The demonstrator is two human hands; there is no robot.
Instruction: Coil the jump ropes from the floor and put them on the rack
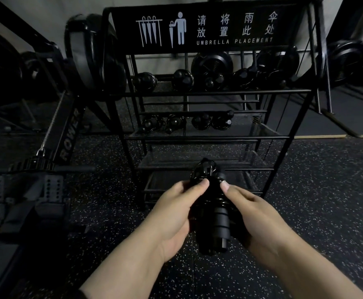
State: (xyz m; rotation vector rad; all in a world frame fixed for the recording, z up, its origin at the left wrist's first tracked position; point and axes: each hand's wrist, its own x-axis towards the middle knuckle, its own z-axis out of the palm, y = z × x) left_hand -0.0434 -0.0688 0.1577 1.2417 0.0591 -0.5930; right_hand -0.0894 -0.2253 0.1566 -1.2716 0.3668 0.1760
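A black jump rope (214, 216), coiled round its handles into a bundle, is held between both hands low in front of the black rack (208, 138). My left hand (176, 212) grips the bundle's left side, thumb on top. My right hand (249, 214) grips its right side, thumb pressing near the coil. The handle ends point down toward me. Several coiled black ropes (187, 123) lie on the rack's middle shelf, and more (182, 79) on the upper shelf.
The rack carries an "Umbrella Placement" sign (208, 29). A rowing machine (46, 147) stands to the left. Weight plates (94, 59) lean behind the rack. The speckled rubber floor (327, 201) spreads to the right.
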